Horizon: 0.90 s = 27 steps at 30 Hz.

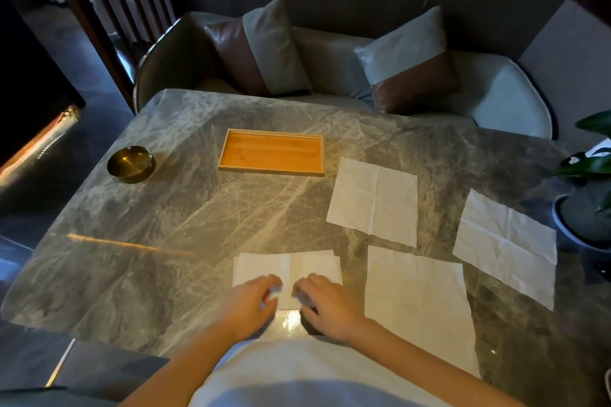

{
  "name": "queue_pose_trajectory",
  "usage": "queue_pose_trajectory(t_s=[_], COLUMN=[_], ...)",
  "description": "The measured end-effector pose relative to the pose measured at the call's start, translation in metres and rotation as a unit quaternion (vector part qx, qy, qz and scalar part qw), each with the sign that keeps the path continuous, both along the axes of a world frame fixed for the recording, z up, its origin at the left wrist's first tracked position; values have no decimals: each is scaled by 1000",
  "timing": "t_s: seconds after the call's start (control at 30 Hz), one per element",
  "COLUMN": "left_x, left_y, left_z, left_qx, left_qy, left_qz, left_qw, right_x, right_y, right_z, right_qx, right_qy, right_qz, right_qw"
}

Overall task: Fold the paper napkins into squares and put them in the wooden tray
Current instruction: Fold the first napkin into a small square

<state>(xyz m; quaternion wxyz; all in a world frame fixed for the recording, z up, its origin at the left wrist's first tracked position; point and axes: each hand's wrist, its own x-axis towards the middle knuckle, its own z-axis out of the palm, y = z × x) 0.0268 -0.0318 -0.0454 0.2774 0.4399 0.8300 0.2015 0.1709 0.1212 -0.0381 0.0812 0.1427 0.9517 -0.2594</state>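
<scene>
Both hands rest on one paper napkin near the front edge of the grey marbled tabletop (165, 225); the left hand (253, 302) lies with fingers curled and fingertips pressing the folded napkin (287, 269) near its centre crease; the right hand (325, 302) sits just beside it, fingers likewise bent and pinching at the paper's near edge; whether either hand has actually lifted a layer I cannot tell, as the fingertips are blurred. This napkin lies as a wide rectangle, a crease running down its middle. Three further napkins lie flat and unfolded to the right: a near napkin (420, 311) just beside the right hand, a middle napkin (373, 200) farther back, and a far-right napkin (506, 244) close to the tabletop's right edge. The wooden tray (271, 169) stands farther back, near the middle, well apart from the hands, nothing in it. A brass ashtray (131, 163) sits to its left. Beyond the tabletop, two cushions (264, 46) lean on a pale sofa (330, 59); a potted plant (591, 195) stands at the right.
</scene>
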Motion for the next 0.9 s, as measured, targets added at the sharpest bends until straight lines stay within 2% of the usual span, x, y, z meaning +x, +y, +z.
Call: queue_pose_trajectory(t_s=[0.07,0.13,0.3,0.4,0.47,0.53,0.6,0.7,0.73,0.77,0.83,0.9], left_x=[3,2,-14,-15,-14,-13,-9,0,2,3,3,2], left_y=[3,-1,-17,-17,-16,-13,-8,1,4,5,7,8], left_z=[-2,-8,-15,-15,-14,-10,-7,-7,-8,-11,-14,-17], left_qx=[-48,-54,-29,-35,-8,33,54,31,19,2,-22,-28], left_qy=[-15,-38,-17,25,52,53,31,32,48,64,87,107], left_qz=[-56,-59,31,48,63,67,49,-28,-59,-87,-113,-109], left_qw=[997,996,999,998,997,996,997,999,997,994,989,988], right_x=[-4,-3,5,7,7,4,1,-4,-5,-6,-5,2], right_y=[1,6,25,26,22,18,11,-2,-5,-8,-8,0], right_z=[-1,-2,0,0,-1,-1,3,9,10,10,9,4], right_qx=[28,29,19,11,-13,-64,-168,-391,-438,-454,-416,-305], right_qy=[-56,-81,-100,-111,-122,-140,-158,-176,-164,-137,-42,36], right_qz=[30,-8,-68,-85,-106,-139,-188,-244,-247,-247,-255,-284], right_qw=[998,996,992,990,987,978,955,870,849,845,872,908])
